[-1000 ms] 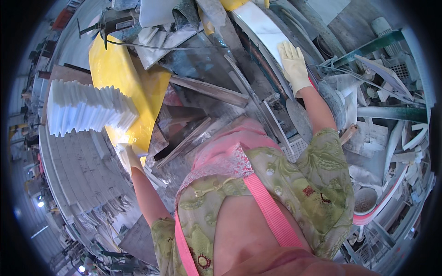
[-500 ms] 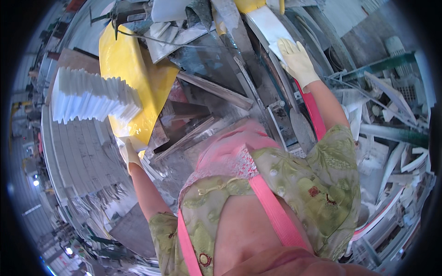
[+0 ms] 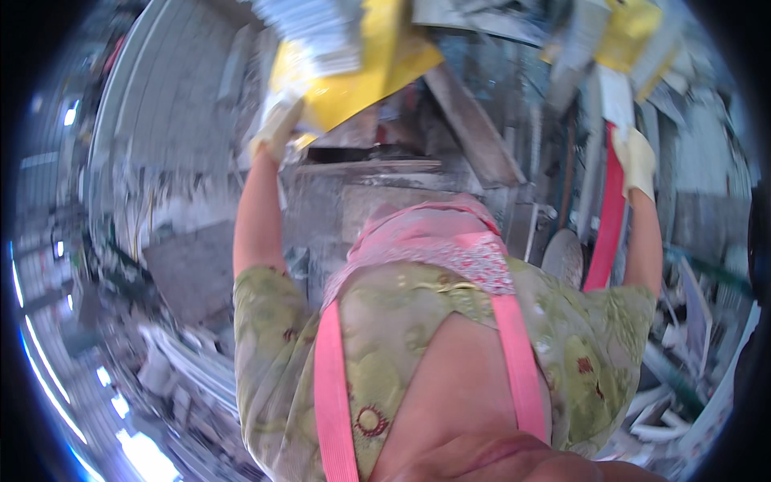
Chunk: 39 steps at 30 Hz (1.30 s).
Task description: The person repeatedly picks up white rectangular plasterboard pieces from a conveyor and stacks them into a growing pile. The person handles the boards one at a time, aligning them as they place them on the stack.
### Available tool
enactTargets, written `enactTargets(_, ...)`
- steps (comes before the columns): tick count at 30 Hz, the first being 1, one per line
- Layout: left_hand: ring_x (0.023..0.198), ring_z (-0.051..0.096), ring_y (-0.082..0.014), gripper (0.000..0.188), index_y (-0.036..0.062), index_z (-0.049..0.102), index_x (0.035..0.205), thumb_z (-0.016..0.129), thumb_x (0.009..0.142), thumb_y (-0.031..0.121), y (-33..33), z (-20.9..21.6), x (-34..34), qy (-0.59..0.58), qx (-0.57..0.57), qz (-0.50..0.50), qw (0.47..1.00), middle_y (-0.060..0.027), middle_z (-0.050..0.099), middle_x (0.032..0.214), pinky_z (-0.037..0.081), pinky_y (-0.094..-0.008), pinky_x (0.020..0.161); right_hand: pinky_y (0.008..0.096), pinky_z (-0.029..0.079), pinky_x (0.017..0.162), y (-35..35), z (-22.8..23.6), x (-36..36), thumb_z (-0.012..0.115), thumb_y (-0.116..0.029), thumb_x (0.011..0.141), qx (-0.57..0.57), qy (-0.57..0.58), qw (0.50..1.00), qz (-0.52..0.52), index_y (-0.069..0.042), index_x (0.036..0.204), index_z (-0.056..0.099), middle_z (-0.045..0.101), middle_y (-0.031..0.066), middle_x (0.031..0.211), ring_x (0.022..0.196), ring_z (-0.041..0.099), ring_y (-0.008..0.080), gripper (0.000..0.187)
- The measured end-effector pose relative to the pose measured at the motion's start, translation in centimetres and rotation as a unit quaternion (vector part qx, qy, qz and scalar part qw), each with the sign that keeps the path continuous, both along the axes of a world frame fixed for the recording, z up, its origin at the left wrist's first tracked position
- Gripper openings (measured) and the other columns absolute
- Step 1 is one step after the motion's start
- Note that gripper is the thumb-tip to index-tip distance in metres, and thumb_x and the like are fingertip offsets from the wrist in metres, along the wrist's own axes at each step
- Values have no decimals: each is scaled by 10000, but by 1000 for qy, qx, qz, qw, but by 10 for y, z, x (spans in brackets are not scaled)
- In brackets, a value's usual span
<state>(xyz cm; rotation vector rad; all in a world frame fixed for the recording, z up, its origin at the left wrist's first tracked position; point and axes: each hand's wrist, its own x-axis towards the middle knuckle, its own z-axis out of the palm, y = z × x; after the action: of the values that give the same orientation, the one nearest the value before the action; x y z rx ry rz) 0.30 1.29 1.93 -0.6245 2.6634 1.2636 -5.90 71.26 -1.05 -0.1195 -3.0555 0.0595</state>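
Note:
My left hand (image 3: 277, 135), in a pale glove, is at the near edge of a yellow sheet (image 3: 341, 100). Its fingers close round a small white piece (image 3: 281, 106), blurred by motion. Beyond it, a stack of thin white slabs (image 3: 321, 40) rests on the yellow sheet. On the right, my gloved right hand (image 3: 637, 163) is at the near end of a long white strip (image 3: 616, 98); blur hides how its fingers lie. A red strip (image 3: 606, 213) runs from beside this hand back toward me.
Wooden boards (image 3: 474, 124) lie between my hands. More yellow sheeting (image 3: 630, 36) covers something at the far right. A grey ridged stack (image 3: 173, 72) stands at the left. White offcuts (image 3: 666, 418) are heaped at the lower right.
The whole view has swung, so the yellow sheet and slab stack appear farther right and up. My right hand, earlier flat on the white strip, is now at its near end.

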Motion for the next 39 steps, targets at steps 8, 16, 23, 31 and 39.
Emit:
enactTargets(8, 657, 706, -223, 566, -109, 663, 999, 480, 967, 426, -24, 5, -1, 42, -17, -66, 997, -192, 690, 816, 558, -343, 653, 313, 497, 819, -291, 15, 48, 681, -356, 959, -565, 8, 801, 198, 45, 1126, 721, 729, 58, 993, 899, 633, 111, 437)
enactTargets(16, 794, 734, -322, 480, -48, 688, 1073, 485, 996, 380, -36, 1, -6, 83, 12, -72, 994, -220, 728, 946, 573, -417, 676, 356, 563, 779, -581, 3, 50, 673, -396, 968, -795, -69, 584, 153, -85, 1262, 667, 742, 130, 1064, 921, 710, 217, 428)
enactTargets(23, 1030, 678, -216, 802, 118, 592, 1407, 626, 885, 725, -61, -16, -27, -100, 256, 4, 961, -78, 690, 1208, 565, -406, 819, 369, 522, 918, -587, -10, 39, 791, -484, 851, -654, -75, 672, 338, -74, 1321, 563, 679, 149, 1190, 1061, 658, 301, 664)
enactTargets(31, 1011, 669, -291, 674, -145, 551, 1270, 666, 909, 412, -36, -38, -16, 98, 53, 9, 994, -221, 673, 1111, 537, -406, 887, 410, 503, 970, -414, -33, 11, 633, -419, 965, -455, -16, 834, 310, -60, 1113, 739, 727, 118, 1165, 1083, 650, 327, 402)
enactTargets(39, 1149, 621, -280, 650, -81, 504, 1371, 646, 937, 382, -37, -29, -21, 25, 139, 45, 989, -199, 602, 1294, 496, -388, 992, 483, 517, 864, -75, -51, -33, 572, -436, 939, -216, 257, 934, -126, -71, 1020, 741, 720, 179, 990, 983, 668, 398, 410)
